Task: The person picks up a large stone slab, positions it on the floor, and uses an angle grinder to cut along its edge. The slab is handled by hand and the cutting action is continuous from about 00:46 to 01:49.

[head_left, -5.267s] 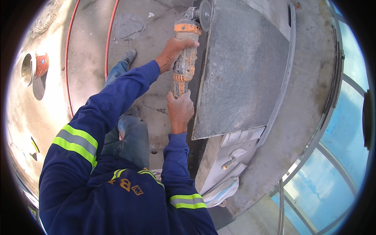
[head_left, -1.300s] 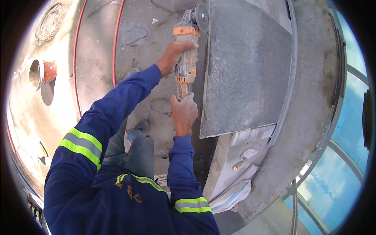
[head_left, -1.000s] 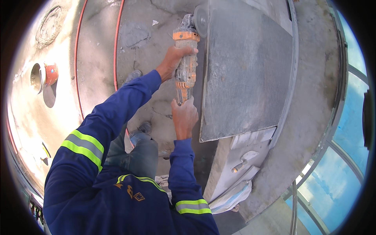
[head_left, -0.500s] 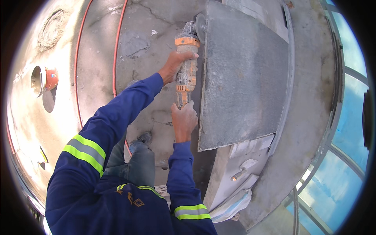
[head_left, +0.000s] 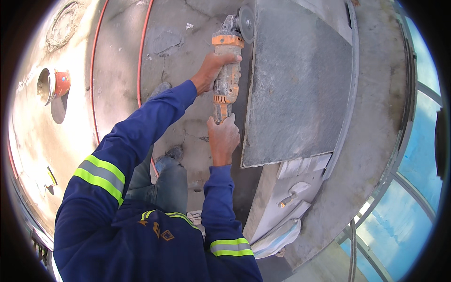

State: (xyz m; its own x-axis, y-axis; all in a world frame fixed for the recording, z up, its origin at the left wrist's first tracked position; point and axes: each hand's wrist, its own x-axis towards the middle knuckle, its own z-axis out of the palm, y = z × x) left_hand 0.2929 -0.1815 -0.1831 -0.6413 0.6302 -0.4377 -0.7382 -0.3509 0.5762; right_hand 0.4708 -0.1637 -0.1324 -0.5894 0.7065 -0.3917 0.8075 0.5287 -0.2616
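Note:
An orange and grey angle grinder (head_left: 228, 70), coated in dust, is held lengthwise in both hands. My left hand (head_left: 212, 70) wraps round its body below the gear head, the thumb lying across the top. Behind it, my right hand (head_left: 223, 137) is closed round the rear handle. The round cutting disc (head_left: 245, 24) stands at the far end, close beside the left edge of a large grey stone slab (head_left: 296, 89). Whether the disc touches the slab I cannot tell. The slab lies flat on a pale block-like support (head_left: 268, 197).
A trowel (head_left: 293, 193) lies on the support near the slab's near edge, with a white plastic sack (head_left: 277, 239) below it. Two red hoses (head_left: 141, 56) run along the concrete floor at left. Farther left lies a red bucket (head_left: 61, 83) on its side. Blue-tinted window panes (head_left: 413, 155) line the right.
The view has shifted slightly. The grinder and both hands sit a little farther right and up in the picture, and more of the disc's face shows. Both hands keep their grip.

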